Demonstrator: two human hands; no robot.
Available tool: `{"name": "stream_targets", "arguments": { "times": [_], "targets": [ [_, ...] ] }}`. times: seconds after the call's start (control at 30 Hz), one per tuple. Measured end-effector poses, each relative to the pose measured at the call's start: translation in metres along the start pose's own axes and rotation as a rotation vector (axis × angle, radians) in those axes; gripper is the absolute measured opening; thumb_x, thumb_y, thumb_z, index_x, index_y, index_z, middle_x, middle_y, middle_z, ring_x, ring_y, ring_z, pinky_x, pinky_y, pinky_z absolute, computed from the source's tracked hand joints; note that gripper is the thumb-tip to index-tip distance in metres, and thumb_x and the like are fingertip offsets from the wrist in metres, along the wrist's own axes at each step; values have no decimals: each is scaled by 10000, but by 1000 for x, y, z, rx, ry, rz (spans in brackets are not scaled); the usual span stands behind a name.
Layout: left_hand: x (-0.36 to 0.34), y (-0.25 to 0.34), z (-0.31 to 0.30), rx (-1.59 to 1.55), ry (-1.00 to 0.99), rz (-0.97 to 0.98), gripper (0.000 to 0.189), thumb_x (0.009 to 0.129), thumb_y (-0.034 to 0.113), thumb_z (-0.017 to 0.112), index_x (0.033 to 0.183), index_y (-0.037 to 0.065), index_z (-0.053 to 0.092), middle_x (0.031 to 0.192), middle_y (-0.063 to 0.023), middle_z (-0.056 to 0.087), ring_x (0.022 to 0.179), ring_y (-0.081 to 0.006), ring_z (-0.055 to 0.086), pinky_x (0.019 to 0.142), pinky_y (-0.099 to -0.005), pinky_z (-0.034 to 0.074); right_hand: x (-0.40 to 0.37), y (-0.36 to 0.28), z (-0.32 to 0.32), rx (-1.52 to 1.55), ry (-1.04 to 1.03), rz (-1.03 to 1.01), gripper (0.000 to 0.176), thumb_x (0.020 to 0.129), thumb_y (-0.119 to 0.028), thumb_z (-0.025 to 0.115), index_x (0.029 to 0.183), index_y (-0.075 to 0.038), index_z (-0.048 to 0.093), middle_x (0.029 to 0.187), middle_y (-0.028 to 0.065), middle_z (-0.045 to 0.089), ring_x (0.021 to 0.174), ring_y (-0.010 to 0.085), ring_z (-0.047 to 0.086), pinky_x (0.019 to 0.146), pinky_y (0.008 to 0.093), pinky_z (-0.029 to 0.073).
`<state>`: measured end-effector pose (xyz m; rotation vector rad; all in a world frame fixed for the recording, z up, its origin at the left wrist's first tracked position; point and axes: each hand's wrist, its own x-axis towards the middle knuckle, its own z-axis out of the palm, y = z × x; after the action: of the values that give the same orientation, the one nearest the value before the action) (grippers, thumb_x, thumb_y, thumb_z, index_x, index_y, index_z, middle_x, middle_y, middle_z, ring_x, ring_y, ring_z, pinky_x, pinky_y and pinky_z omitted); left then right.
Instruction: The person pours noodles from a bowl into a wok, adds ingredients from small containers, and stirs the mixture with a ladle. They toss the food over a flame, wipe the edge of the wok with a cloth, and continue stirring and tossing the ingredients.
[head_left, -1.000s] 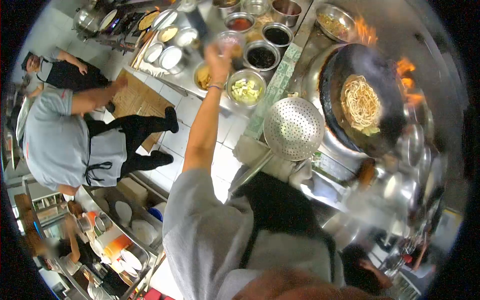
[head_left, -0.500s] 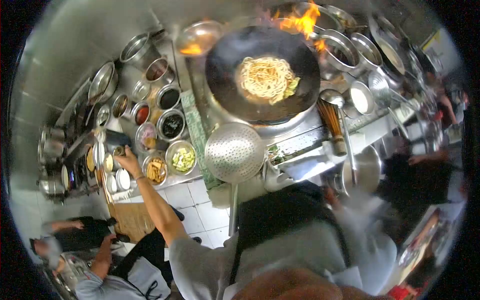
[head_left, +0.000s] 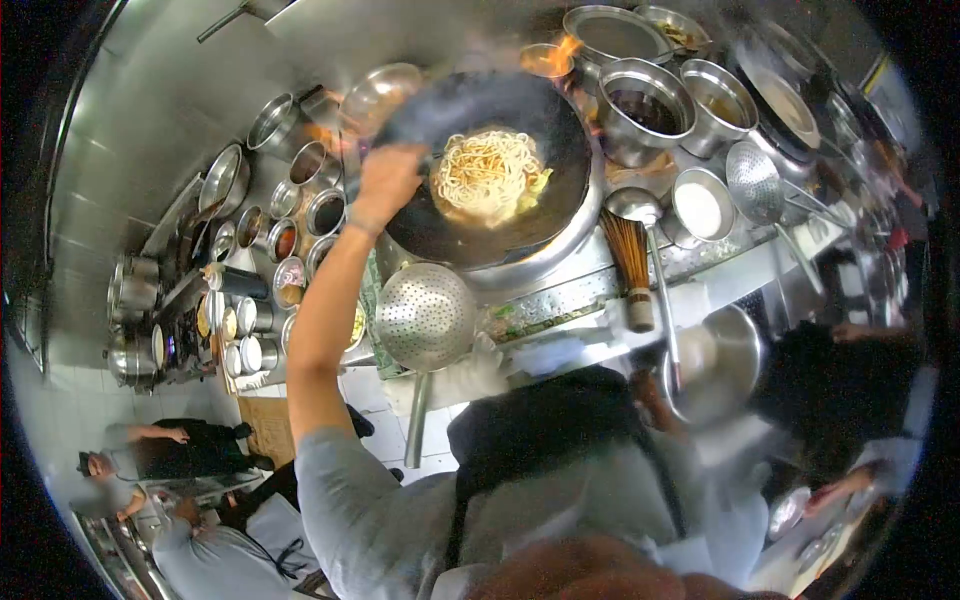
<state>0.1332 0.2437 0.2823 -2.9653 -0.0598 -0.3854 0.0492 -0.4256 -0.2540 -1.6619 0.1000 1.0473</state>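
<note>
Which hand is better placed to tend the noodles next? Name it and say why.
Left, most likely: the left hand is at the left side of the wok, close to the noodles; the right hand cannot be made out clearly.

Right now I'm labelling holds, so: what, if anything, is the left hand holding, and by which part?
It cannot be told: the left hand is blurred over the left side of the wok, and nothing shows clearly in its grip.
</note>
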Motion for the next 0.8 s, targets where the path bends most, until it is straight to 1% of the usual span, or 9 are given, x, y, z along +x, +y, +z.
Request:
{"name": "stream_targets", "arguments": {
  "times": [0.03,0.1,0.2,0.3,0.4,0.53,0.6,0.73,0.8],
  "targets": [
    [22,12,15,202,-121,44,235,815,143,667,1044,98,698,1010,-112,693,933,-279,657,823,-425,487,-5,-10,-1,-19,14,26,431,940,-466,522,1165,-110,613,924,93,685,681,240,653,585,400,550],
    [50,37,43,440,-132,196,161,848,132,599,945,125,728,947,-92,697,887,-238,650,792,-387,460,-10,-22,-8,-41,23,51,429,941,-459,524,1170,-107,611,929,95,685,687,240,653,591,399,549],
    [80,61,49,625,-271,192,154,849,144,598,898,117,742,969,-94,713,923,-240,669,766,-378,461,-16,-36,-21,-50,27,79,426,942,-448,527,1178,-103,607,938,98,686,696,239,653,600,397,547],
    [82,48,41,427,-395,-32,176,877,207,575,890,160,744,905,-61,716,960,-240,667,780,-418,447,-20,-48,-31,-35,33,106,423,944,-437,529,1187,-99,603,947,101,686,705,237,653,609,396,546],
    [60,57,45,403,-450,13,138,836,151,635,893,95,749,989,-128,728,949,-296,699,751,-424,495,-20,-60,-35,-13,38,117,420,945,-426,532,1195,-95,600,955,105,687,714,236,653,618,394,544],
    [61,37,48,293,-532,-175,163,822,154,657,930,72,749,970,-133,728,948,-304,705,771,-440,537,-30,-71,-41,0,51,132,417,947,-412,536,1206,-89,595,967,109,688,726,235,653,629,392,542],
    [41,50,40,249,-580,-221,339,785,303,750,1002,45,718,987,-155,711,971,-312,689,783,-425,542,-36,-78,-43,9,61,144,416,948,-405,538,1211,-86,592,972,111,688,731,234,653,635,391,541],
    [-9,25,31,-213,43,-431,619,746,324,809,1229,2,594,1093,-213,668,1028,-373,650,865,-457,527,-45,-102,-47,-6,74,182,414,950,-390,541,1222,-81,587,984,116,689,743,233,653,647,388,538],
    [-44,-2,38,-197,480,-461,658,739,304,821,1257,-9,564,1126,-229,659,1058,-402,628,889,-445,516,-49,-121,-49,-39,74,204,413,951,-383,543,1227,-78,584,989,118,689,749,232,653,653,387,537]
  ]
}}
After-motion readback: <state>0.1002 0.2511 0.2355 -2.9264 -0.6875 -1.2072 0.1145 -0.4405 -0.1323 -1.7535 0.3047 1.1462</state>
